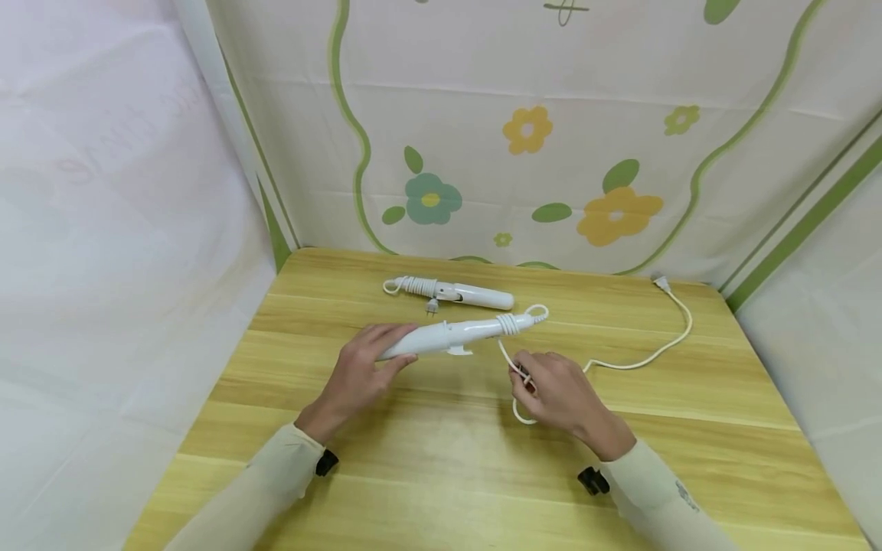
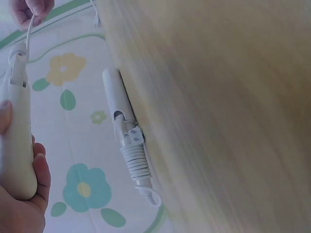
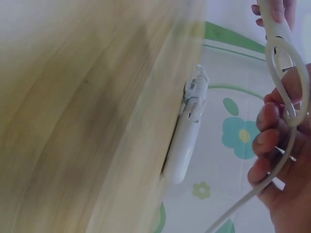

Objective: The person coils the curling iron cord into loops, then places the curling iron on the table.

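Note:
A white hair iron [image 1: 472,331] is held above the wooden table, its length running left to right in the head view. My left hand [image 1: 360,366] grips its thick rounded end. Several turns of white cord [image 1: 508,324] wrap the other end, where the cord makes a small loop. My right hand [image 1: 560,392] pinches the cord's free length beside the iron; in the right wrist view, a loop of cord [image 3: 306,92] passes through the curled fingers [image 3: 266,141]. From there the cord trails rightward across the table to a plug [image 1: 661,283].
Behind the held iron lies a second white hair iron [image 1: 478,295], its cord wound round the handle and its plug [image 1: 432,307] beside it. The wooden table [image 1: 441,474] meets a flower-printed cloth [image 1: 475,153] at the back. More pale cloth hangs at both sides.

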`<state>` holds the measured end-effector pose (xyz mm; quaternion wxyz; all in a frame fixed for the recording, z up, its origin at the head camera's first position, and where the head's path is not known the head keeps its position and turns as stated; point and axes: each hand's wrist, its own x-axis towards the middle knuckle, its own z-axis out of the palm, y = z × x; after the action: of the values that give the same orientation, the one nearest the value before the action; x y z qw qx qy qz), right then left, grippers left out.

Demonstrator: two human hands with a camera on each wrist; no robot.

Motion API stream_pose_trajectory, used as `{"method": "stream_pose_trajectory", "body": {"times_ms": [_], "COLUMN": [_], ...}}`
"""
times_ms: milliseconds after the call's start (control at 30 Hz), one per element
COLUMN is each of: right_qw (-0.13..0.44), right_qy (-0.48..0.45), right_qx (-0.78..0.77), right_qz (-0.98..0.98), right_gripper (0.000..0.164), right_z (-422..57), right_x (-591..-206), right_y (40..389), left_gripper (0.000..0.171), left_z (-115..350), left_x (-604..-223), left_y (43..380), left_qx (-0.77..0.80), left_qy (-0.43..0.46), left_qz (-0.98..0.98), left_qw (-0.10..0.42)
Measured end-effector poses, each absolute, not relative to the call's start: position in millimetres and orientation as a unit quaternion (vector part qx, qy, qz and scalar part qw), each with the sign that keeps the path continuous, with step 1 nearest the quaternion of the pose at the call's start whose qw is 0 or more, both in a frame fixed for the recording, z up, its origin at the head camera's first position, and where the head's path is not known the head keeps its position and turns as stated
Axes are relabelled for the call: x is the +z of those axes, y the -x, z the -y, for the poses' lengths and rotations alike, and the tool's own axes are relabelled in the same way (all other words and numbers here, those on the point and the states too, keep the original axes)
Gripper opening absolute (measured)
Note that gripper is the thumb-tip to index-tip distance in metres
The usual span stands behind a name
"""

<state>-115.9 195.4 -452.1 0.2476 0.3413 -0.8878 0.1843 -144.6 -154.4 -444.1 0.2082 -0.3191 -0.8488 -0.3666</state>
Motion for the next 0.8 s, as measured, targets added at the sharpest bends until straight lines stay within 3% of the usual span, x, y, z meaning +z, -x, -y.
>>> {"method": "stream_pose_trajectory", "body": {"times_ms": [500,633,800], "right_qw": [0.142,0.048,-0.088], "right_qy": [-0.255,-0.213,-0.134], "right_qx": [0.237,0.252,0.396], "right_qz": [0.927,0.943,0.904], "right_gripper": [0.015,0.018,0.022], "right_z": [-197.9,-195.6,-197.2], "right_x": [-434.4,-431.6,-433.0], "right_y": [109.0,109.7,114.2], "left_gripper": [0.054,0.056,0.056], "left_z": [152.1,150.2,147.0], "left_x": [-438.2,-437.5,-438.8], "left_y": [145.9,145.2,143.7], "left_qx": [-0.361,-0.35,-0.356], "left_qy": [0.305,0.315,0.33], "left_qz": [0.845,0.841,0.831], "left_qw": [0.251,0.266,0.272]}}
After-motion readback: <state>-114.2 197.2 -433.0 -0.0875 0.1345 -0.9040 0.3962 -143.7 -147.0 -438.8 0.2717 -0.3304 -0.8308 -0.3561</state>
